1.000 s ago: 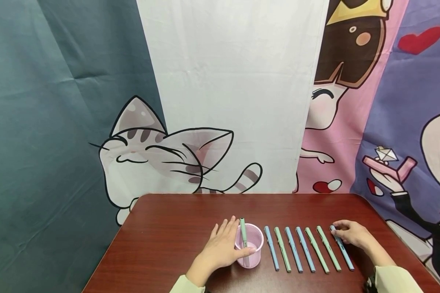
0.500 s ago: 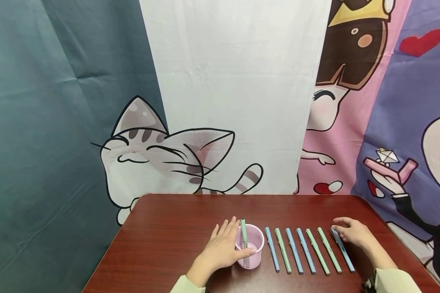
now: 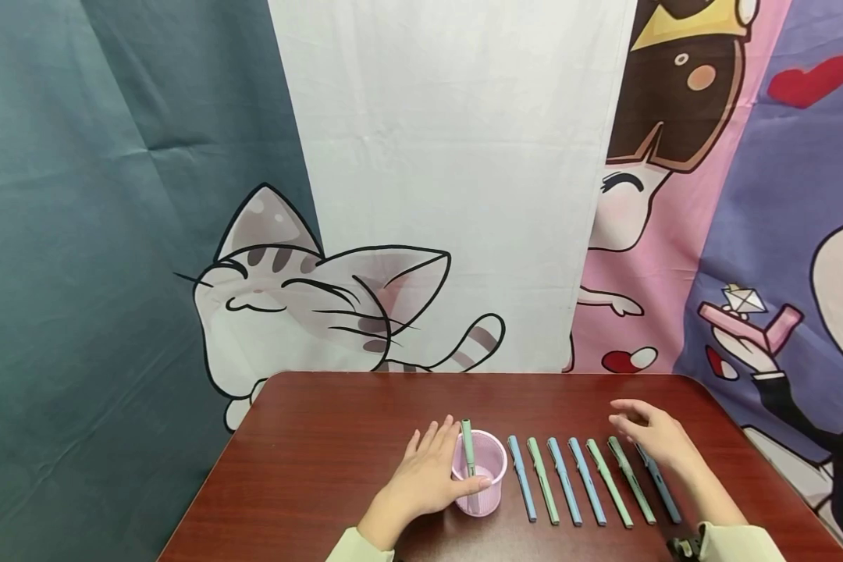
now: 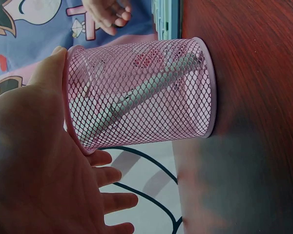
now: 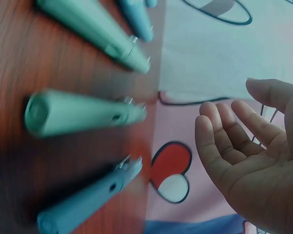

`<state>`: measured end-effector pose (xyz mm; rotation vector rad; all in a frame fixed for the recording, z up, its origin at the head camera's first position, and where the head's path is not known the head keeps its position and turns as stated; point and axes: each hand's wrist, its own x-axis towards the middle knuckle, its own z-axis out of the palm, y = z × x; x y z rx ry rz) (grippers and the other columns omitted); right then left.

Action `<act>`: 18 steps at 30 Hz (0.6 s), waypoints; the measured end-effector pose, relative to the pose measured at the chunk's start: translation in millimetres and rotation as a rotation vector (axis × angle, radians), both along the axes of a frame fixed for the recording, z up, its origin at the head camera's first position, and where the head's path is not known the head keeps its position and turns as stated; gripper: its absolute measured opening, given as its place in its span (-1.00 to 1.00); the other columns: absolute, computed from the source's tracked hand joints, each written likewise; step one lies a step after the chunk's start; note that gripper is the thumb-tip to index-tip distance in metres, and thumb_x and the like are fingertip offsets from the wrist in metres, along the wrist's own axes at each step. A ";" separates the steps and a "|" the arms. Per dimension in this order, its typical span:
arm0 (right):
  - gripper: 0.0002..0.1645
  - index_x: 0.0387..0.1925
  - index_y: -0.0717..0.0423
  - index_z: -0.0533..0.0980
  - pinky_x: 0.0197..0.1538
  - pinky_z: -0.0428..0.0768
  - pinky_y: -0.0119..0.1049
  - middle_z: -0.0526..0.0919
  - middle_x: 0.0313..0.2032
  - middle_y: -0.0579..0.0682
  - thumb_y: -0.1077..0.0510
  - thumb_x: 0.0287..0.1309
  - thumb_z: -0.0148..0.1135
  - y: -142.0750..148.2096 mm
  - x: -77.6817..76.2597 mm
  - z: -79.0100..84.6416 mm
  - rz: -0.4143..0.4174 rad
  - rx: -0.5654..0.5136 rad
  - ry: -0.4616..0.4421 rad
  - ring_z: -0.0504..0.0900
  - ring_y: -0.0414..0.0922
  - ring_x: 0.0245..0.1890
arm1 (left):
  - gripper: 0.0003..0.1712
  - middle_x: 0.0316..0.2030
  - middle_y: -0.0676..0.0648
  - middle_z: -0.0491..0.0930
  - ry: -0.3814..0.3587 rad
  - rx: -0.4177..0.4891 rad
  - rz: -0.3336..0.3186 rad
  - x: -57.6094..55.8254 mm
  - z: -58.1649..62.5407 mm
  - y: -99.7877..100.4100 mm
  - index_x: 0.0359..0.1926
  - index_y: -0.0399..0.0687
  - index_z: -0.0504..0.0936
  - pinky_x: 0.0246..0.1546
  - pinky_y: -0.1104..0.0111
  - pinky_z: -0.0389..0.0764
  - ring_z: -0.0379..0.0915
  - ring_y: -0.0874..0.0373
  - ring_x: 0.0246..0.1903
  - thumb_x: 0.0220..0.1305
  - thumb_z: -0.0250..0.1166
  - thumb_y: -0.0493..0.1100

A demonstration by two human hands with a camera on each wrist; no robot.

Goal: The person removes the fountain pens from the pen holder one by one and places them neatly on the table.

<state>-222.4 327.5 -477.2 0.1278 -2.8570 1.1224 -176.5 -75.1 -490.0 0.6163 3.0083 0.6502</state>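
A pink mesh pen cup stands on the table, with a green pen leaning inside it. My left hand lies against the cup's left side, fingers straight and thumb across the front near the rim; in the left wrist view the thumb meets the rim of the cup. Several blue and green pens lie in a row to the right of the cup. Over the far ends of the rightmost green pen and rightmost blue pen, my right hand hovers holding nothing, fingers loosely bent.
The row begins with a blue pen close beside the cup. Beneath everything is a reddish-brown wooden table with rounded far corners. A cartoon-printed cloth hangs behind its far edge.
My right hand has come off the rightmost blue pen, rising and moving left toward the neighbouring green pen. That blue pen stays on the table. The left hand and cup hold still.
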 end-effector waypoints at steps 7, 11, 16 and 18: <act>-0.39 0.25 0.16 0.52 -0.16 0.61 -0.16 0.63 0.14 0.27 -0.15 0.36 0.26 -24.1 5.4 6.5 0.011 -0.004 0.078 0.65 0.12 0.00 | 0.25 0.56 -0.17 0.10 0.001 -0.001 -0.004 -0.2 -0.7 -0.4 0.58 -0.08 0.11 0.49 -0.17 0.00 0.02 -0.17 0.53 0.15 0.04 0.67; -0.42 0.23 0.10 0.55 -0.15 0.61 -0.22 0.66 0.11 0.19 -0.16 0.36 0.26 -38.9 7.4 10.8 0.031 -0.046 0.099 0.62 0.06 0.00 | 0.26 0.56 -0.16 0.09 0.000 -0.002 -0.004 -0.6 -1.2 -0.5 0.59 -0.08 0.10 0.49 -0.16 0.00 0.01 -0.16 0.53 0.15 0.04 0.67; -0.48 0.21 0.05 0.57 -0.19 0.59 -0.34 0.68 0.06 0.10 -0.13 0.36 0.28 -55.1 8.0 13.9 0.063 -0.082 0.127 0.62 -0.17 -0.08 | 0.25 0.56 -0.16 0.10 0.001 0.005 -0.006 -0.9 -1.4 -0.3 0.58 -0.08 0.11 0.49 -0.17 -0.01 0.01 -0.16 0.53 0.15 0.05 0.66; -0.49 0.21 0.04 0.57 -0.19 0.59 -0.35 0.69 0.04 0.08 -0.11 0.35 0.28 -61.3 7.9 14.3 0.072 -0.115 0.121 0.62 -0.25 -0.12 | 0.25 0.56 -0.17 0.10 0.002 0.008 -0.006 -1.1 -1.9 -0.2 0.58 -0.08 0.11 0.49 -0.17 -0.01 0.01 -0.17 0.53 0.15 0.05 0.66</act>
